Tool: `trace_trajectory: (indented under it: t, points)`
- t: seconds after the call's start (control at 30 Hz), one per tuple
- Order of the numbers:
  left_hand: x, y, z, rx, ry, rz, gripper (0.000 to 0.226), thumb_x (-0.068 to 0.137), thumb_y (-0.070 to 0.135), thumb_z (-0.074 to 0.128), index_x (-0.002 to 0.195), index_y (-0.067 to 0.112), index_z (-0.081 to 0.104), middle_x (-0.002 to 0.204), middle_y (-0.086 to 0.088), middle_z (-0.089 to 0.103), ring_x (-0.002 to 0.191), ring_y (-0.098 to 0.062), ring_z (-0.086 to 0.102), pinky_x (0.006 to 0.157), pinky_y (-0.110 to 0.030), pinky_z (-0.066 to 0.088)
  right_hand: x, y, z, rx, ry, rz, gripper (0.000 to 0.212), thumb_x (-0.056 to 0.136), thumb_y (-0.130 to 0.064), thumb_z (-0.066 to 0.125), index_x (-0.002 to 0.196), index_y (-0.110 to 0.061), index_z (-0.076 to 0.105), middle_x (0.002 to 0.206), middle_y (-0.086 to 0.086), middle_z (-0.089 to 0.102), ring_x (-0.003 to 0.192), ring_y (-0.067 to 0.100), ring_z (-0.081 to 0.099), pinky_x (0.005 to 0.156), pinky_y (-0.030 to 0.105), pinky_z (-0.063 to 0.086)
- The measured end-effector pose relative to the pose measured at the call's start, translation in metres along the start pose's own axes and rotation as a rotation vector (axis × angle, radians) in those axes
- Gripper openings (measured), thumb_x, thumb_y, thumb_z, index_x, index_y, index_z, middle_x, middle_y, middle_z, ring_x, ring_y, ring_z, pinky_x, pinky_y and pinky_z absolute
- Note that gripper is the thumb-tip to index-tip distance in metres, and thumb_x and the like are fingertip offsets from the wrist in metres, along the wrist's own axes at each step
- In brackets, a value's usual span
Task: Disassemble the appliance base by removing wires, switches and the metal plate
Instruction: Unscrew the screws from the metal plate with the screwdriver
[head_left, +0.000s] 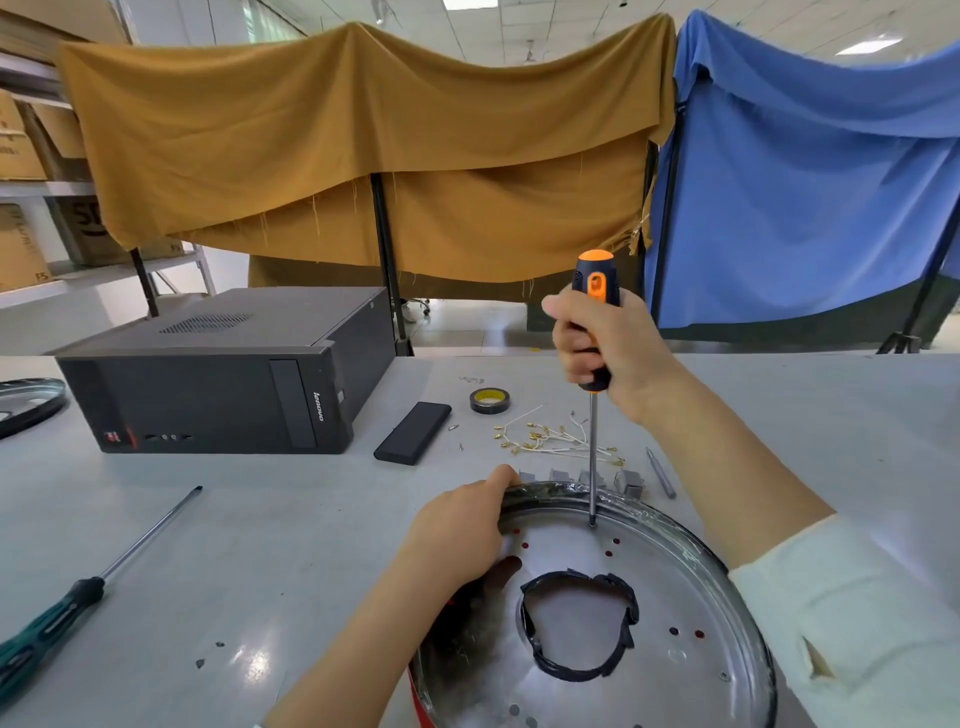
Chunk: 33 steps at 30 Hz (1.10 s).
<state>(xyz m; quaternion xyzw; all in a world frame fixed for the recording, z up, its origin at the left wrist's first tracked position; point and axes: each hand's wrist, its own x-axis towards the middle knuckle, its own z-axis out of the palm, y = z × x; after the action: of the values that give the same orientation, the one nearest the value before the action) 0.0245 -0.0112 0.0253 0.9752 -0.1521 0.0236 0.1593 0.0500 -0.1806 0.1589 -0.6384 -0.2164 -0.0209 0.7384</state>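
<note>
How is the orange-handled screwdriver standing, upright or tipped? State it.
Upright. The screwdriver runs nearly vertically from the right hand down to its tip on the metal plate.

Two bare forearms, right arm (852, 618) in pale cream sleeve pushed up, small tear near cuff

a workshop: grey workbench (260, 545) with a screwdriver (78, 597), tape roll (489, 400), shelved cardboard boxes (21, 150).

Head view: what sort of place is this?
Probably a workshop or warehouse bench: stacked cardboard boxes on metal shelving, a black desktop computer case and a green-handled spare screwdriver on the grey table.
</note>
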Motion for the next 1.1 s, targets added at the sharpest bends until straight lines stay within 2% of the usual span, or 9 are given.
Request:
trace_trajectory:
  t: [0.07, 0.13, 0.27, 0.43, 0.6, 0.67, 0.83, 0.93, 1.1]
  points:
    - [0.001, -0.001, 0.001, -0.006, -0.003, -0.005, 0.047, 0.081, 0.021, 0.053, 0.122, 0.035, 0.035, 0.113, -0.001, 0.063, 0.100, -0.026, 0.059, 0.076, -0.037, 0.048, -0.002, -0.004, -0.007, 0.101, -0.385, 0.067, 0.025, 0.080, -0.018, 0.059, 0.064, -0.020, 0.040, 0.049, -0.008, 0.034, 0.037, 0.007, 0.027, 0.039, 0.019, 0.019]
    - [0.001, -0.001, 0.001, -0.003, 0.001, -0.006, 0.046, 0.082, 0.022, 0.054, 0.122, 0.035, 0.035, 0.112, -0.001, 0.063, 0.099, -0.026, 0.059, 0.076, -0.037, 0.049, -0.002, -0.004, -0.009, 0.130, -0.456, 0.071, 0.023, 0.081, -0.019, 0.058, 0.065, -0.019, 0.041, 0.049, -0.009, 0.034, 0.036, 0.006, 0.027, 0.039, 0.019, 0.019]
    - [0.001, -0.001, 0.002, -0.005, 0.008, -0.004, 0.048, 0.081, 0.023, 0.055, 0.123, 0.035, 0.036, 0.113, -0.001, 0.063, 0.101, -0.025, 0.060, 0.076, -0.037, 0.048, -0.004, -0.003, 0.003, 0.012, -0.190, 0.029, 0.017, 0.084, -0.017, 0.063, 0.080, -0.014, 0.047, 0.060, 0.001, 0.040, 0.043, 0.011, 0.036, 0.044, 0.022, 0.034]
    - [0.002, -0.001, 0.002, 0.009, 0.015, -0.010, 0.051, 0.081, 0.021, 0.055, 0.125, 0.037, 0.033, 0.114, 0.000, 0.063, 0.101, -0.025, 0.059, 0.076, -0.036, 0.048, -0.006, -0.008, 0.018, -0.549, 0.392, -0.059, 0.019, 0.086, -0.028, 0.061, 0.095, -0.015, 0.051, 0.079, 0.003, 0.053, 0.069, 0.014, 0.054, 0.059, 0.026, 0.050]
    - [0.001, 0.000, 0.002, 0.017, 0.004, -0.011, 0.051, 0.082, 0.023, 0.054, 0.127, 0.036, 0.033, 0.115, -0.001, 0.062, 0.102, -0.026, 0.059, 0.077, -0.036, 0.049, -0.009, -0.004, 0.031, -0.393, 0.395, -0.126, 0.013, 0.081, -0.017, 0.057, 0.085, -0.015, 0.045, 0.071, 0.004, 0.044, 0.060, 0.017, 0.042, 0.051, 0.030, 0.039]
    - [0.000, 0.000, 0.001, 0.012, 0.008, -0.012, 0.052, 0.082, 0.022, 0.053, 0.127, 0.036, 0.033, 0.115, -0.002, 0.063, 0.102, -0.026, 0.059, 0.078, -0.037, 0.050, -0.007, -0.001, 0.030, -0.267, 0.307, -0.127, 0.015, 0.076, -0.012, 0.057, 0.074, -0.016, 0.042, 0.060, 0.003, 0.039, 0.049, 0.016, 0.036, 0.045, 0.026, 0.032]
    - [0.001, 0.000, 0.001, 0.009, -0.003, -0.020, 0.054, 0.081, 0.018, 0.053, 0.127, 0.036, 0.033, 0.115, -0.003, 0.063, 0.101, -0.027, 0.059, 0.076, -0.037, 0.048, -0.009, -0.007, 0.008, 0.033, -0.305, 0.055, 0.022, 0.070, -0.019, 0.060, 0.067, -0.020, 0.038, 0.051, -0.006, 0.032, 0.041, 0.010, 0.026, 0.040, 0.015, 0.024]
    - [0.001, 0.001, 0.001, 0.007, 0.003, -0.023, 0.052, 0.081, 0.018, 0.052, 0.126, 0.037, 0.034, 0.114, -0.001, 0.063, 0.100, -0.025, 0.059, 0.074, -0.036, 0.048, -0.011, -0.008, 0.004, 0.042, -0.109, 0.006, 0.019, 0.076, -0.016, 0.060, 0.078, -0.017, 0.041, 0.055, -0.003, 0.038, 0.043, 0.012, 0.031, 0.043, 0.021, 0.027]
    - [0.000, 0.000, 0.003, 0.016, 0.019, -0.016, 0.050, 0.082, 0.018, 0.051, 0.124, 0.038, 0.033, 0.113, 0.000, 0.063, 0.101, -0.024, 0.059, 0.073, -0.035, 0.047, -0.011, -0.002, 0.010, -0.498, 0.475, -0.125, 0.018, 0.087, -0.024, 0.062, 0.089, -0.018, 0.045, 0.085, 0.014, 0.057, 0.071, 0.027, 0.058, 0.064, 0.039, 0.052]
